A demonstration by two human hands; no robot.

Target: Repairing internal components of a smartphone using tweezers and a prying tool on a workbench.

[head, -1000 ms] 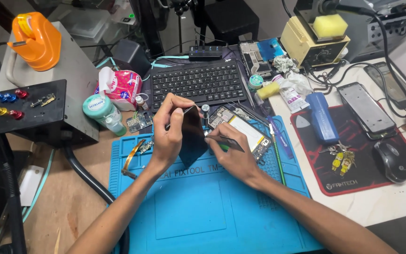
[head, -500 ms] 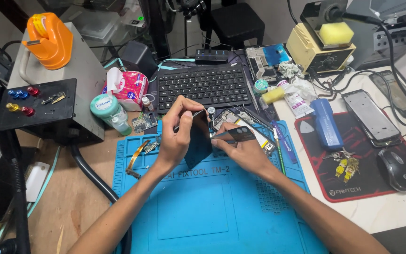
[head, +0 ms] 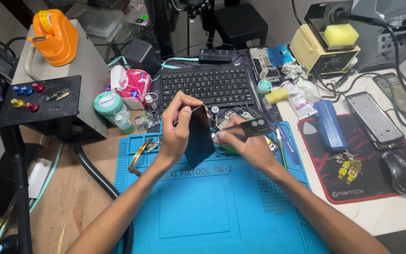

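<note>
Left hand (head: 177, 136): grip closed round dark flat rectangular phone panel (head: 199, 138), panel held tilted on edge above far edge of blue silicone work mat (head: 198, 211). Right hand (head: 250, 146): fingers pinched on small black rectangular camera-cover piece (head: 255, 127), just beside panel's right edge. Mat lies at near edge of table (head: 377, 216). Black keyboard (head: 207, 87) beyond mat. Teal-capped bottle (head: 111, 110) left of keyboard. Red-edged black mouse pad (head: 353, 164) at right, carrying black mouse (head: 399, 171).

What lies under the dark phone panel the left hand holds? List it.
Under the dark phone panel, held tilted by the left hand, lies the blue repair mat. The mat directly behind it is hidden.
</note>
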